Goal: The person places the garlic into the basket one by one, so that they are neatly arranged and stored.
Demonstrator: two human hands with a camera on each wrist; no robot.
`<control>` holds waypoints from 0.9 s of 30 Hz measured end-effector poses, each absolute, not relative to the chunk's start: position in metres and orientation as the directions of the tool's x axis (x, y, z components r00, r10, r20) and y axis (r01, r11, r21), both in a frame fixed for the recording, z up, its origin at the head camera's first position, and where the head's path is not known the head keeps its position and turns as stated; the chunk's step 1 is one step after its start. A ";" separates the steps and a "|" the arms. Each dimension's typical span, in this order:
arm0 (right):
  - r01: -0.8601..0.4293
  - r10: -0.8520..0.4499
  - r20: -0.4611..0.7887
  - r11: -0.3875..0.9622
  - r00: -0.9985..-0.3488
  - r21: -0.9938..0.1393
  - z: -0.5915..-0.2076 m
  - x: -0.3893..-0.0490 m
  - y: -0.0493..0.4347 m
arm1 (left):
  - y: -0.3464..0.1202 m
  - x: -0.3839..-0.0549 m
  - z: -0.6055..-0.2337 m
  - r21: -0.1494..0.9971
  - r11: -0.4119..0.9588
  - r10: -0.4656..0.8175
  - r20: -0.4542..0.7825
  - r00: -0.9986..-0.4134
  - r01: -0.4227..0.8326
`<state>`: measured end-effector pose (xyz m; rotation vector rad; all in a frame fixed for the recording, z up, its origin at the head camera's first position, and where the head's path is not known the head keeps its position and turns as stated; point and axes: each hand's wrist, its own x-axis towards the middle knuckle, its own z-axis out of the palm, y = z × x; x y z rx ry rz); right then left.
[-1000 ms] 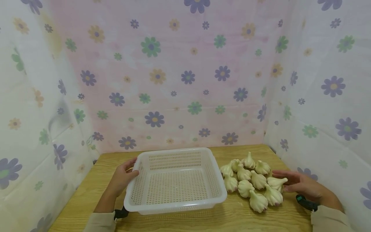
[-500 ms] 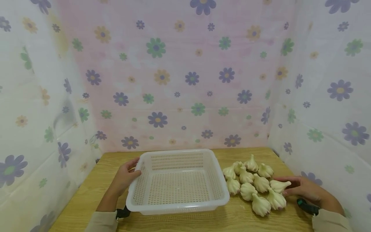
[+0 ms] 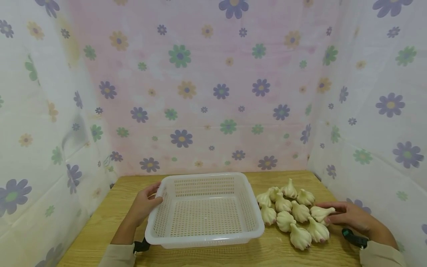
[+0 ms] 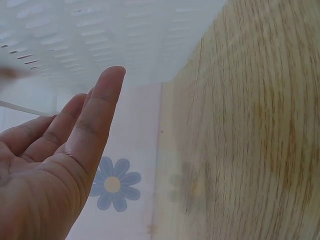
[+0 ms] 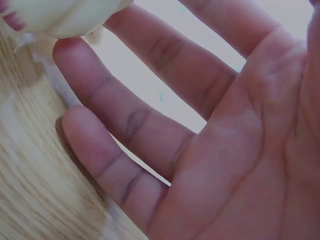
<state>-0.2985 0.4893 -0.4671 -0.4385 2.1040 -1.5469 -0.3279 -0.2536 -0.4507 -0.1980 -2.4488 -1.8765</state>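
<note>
A white plastic basket point(image 3: 205, 239) with slotted walls stands in the middle of the table. My left hand point(image 3: 143, 204) grips its left rim, thumb over the edge and fingers outside; in the left wrist view those fingers point(image 4: 95, 120) lie against the slotted wall point(image 4: 145, 45). Right of the basket lies a group of pale garlic bulbs point(image 3: 283, 220). At the group's right edge my right hand point(image 3: 355, 218) pinches a garlic bulb point(image 3: 321, 213) between thumb and fingers. The right wrist view shows fingertips touching that bulb point(image 5: 85, 15); the thumb is hidden there.
The wooden table point(image 3: 277, 256) ends at a flowered cloth point(image 3: 213, 92) behind it, with more cloth on the left and right sides. Another garlic bulb point(image 3: 318, 230) lies just in front of the pinched one. Dark straps point(image 3: 354, 238) circle both wrists.
My right hand has come in closer to the rightmost garlic bulb, and its thumb and fingers now meet it. The left hand stays on the basket rim. The head view has shifted slightly.
</note>
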 end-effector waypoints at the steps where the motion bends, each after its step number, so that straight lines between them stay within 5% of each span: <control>1: 0.034 -0.514 -0.202 0.317 -0.834 -0.948 -0.466 -0.299 0.489 | -0.254 -0.328 -0.451 0.958 0.254 0.070 0.120 -0.990 0.134; 27: -0.111 -0.249 -0.057 0.612 -0.967 -0.783 -0.416 -0.287 0.452 | -0.253 -0.323 -0.448 0.959 0.243 0.092 0.129 -0.987 0.148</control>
